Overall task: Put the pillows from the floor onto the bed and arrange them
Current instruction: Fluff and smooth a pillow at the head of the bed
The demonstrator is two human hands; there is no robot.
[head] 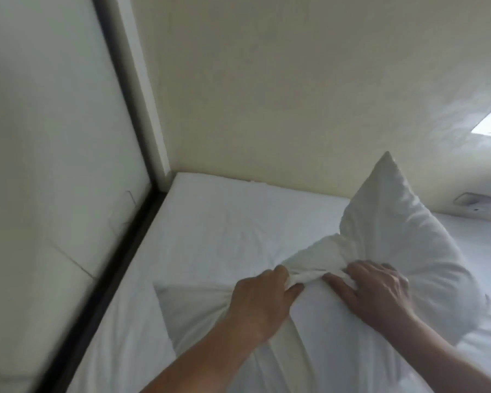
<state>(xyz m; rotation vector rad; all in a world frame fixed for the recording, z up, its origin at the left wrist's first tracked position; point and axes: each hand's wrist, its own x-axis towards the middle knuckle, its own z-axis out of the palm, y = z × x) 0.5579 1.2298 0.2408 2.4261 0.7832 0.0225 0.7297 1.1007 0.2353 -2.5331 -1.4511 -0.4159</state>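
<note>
A white pillow lies on the bed, bunched in the middle, with one corner pointing up towards the wall. My left hand grips a gathered fold of the pillowcase from the left. My right hand grips the same bunched fabric from the right, its fingers curled into the cloth. The two hands are close together, almost touching. The lower part of the pillow runs out of the frame under my forearms.
The bed sits in a corner, with a cream wall behind it and a pale panel with a dark frame along its left side. A small fitting is on the wall at the right.
</note>
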